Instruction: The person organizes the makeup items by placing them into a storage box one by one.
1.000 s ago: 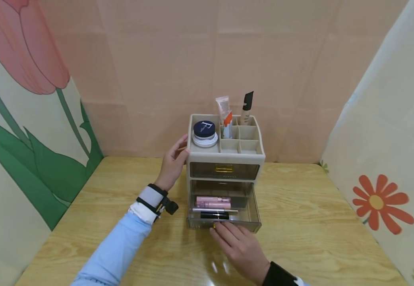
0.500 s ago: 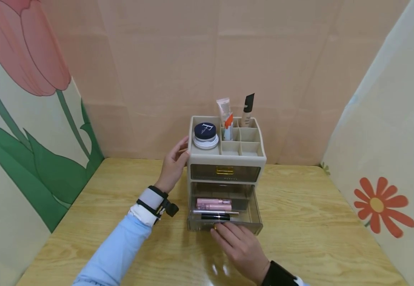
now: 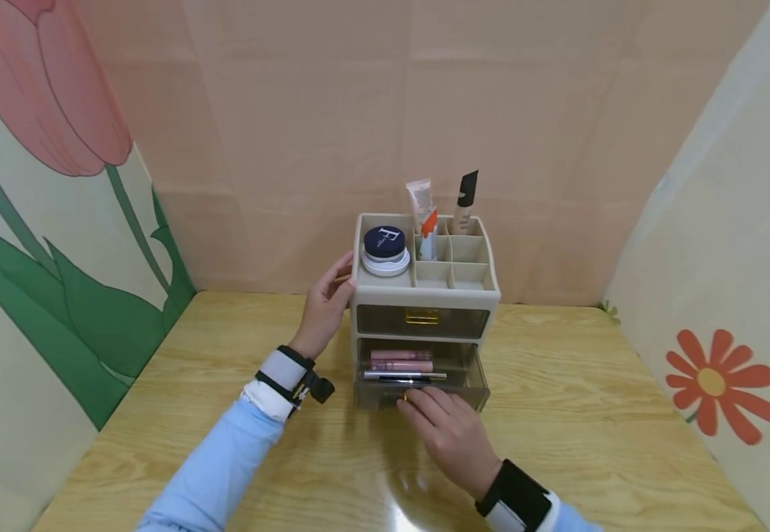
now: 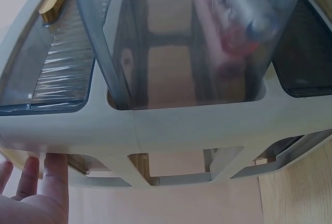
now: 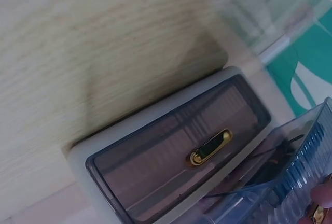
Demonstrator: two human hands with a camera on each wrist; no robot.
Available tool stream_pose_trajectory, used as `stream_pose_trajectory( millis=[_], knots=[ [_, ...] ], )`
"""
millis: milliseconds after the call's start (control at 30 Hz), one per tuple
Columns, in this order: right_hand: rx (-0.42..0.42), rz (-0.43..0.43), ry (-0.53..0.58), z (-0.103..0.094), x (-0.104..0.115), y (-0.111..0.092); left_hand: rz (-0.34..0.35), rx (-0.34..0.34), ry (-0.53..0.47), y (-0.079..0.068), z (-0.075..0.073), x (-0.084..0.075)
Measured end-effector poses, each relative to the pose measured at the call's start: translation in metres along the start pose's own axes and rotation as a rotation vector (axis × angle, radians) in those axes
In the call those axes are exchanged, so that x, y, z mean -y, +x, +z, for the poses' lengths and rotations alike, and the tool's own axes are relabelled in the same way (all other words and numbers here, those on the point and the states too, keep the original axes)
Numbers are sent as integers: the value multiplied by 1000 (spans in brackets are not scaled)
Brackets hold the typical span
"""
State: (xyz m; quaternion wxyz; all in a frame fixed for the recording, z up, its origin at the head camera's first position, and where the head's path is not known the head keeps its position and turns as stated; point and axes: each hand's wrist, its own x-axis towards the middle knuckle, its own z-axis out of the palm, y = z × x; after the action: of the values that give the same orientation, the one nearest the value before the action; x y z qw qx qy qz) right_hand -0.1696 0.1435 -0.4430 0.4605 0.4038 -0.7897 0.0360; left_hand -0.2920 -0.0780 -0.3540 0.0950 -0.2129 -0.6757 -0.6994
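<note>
A white cosmetics organizer (image 3: pixel 428 294) stands on the table, its middle clear drawer (image 3: pixel 375 397) partly pulled out. In that drawer lie pink tubes (image 3: pixel 401 366), a slim silver stick (image 3: pixel 405 375) and a dark tube behind the drawer front. My right hand (image 3: pixel 451 436) is at the drawer's front, fingertips pinching the gold handle (image 5: pixel 318 214). My left hand (image 3: pixel 323 310) rests against the organizer's left side, its fairly straight fingers (image 4: pixel 55 182) along the side wall. The upper drawer (image 3: pixel 394 320) is closed; the lower closed drawer (image 5: pixel 155 167) appears in the right wrist view.
On the organizer's top sit a dark-lidded round jar (image 3: pixel 385 244), a pink squeeze tube (image 3: pixel 420 196), a white-and-orange tube (image 3: pixel 428 240) and a black-capped bottle (image 3: pixel 466 196). The wooden table (image 3: pixel 578 399) meets a pink backdrop (image 3: pixel 278 148) behind.
The middle drawer has slid partway inward, with my right hand moving along at its front. My left hand stays at the organizer's side.
</note>
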Motion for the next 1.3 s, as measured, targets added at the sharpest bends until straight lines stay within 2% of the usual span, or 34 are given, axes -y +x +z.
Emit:
stream_pose_trajectory(
  millis=[133,167,300,567,800,1300],
  knots=[
    [16,17,-8,8,-9,2,15,-11,18,1,0,3],
    [18,21,-8,10,-11,3,13,-9,19,-1,1,-1],
    [15,30,-6,19,-18,6,24,-8,19,-1,0,-1],
    [72,56,-16,32,-31,12,28,-14,33,-1,1,1],
    [124,88,-12,38,-40,17,29,-18,32,0,1,3],
    [136,69,-30,46,-52,16,20,-18,20,0,2,3]
  ],
)
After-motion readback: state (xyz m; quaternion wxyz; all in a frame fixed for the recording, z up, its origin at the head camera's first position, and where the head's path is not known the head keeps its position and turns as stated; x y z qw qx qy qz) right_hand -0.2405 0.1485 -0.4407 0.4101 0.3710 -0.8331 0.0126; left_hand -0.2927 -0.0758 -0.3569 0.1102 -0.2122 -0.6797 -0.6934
